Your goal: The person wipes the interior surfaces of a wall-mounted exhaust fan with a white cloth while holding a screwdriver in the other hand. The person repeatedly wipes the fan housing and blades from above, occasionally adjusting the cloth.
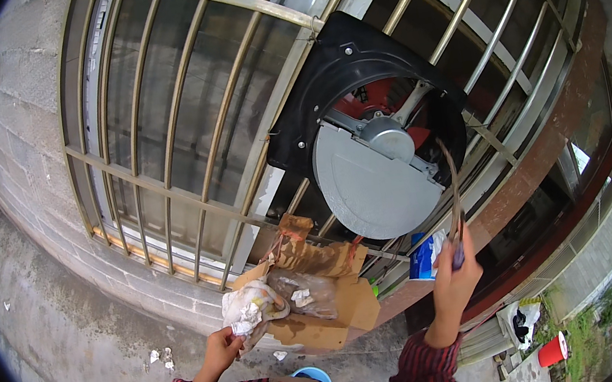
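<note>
A black-framed exhaust fan [384,123] with red blades and a grey half-round metal flap [371,182] is fixed in the window grille. My right hand [458,269] grips the purple handle of a long, thin brown tool [455,189], whose far end reaches the fan's right rim; its exact kind cannot be told. Crumpled white tissue [245,321] is pinched in my left hand [225,349], beside a stained white cloth [254,302]. That cloth lies at the left edge of an open cardboard box [307,333], which holds a clear plastic bag [308,295].
Metal grille bars [195,95] surround the fan. A blue and white packet [425,256] rests against the grille near my right hand. Scraps of tissue [160,358] lie on the concrete at left. Below stands a blue basin [313,374]; a red bucket [552,351] is at lower right.
</note>
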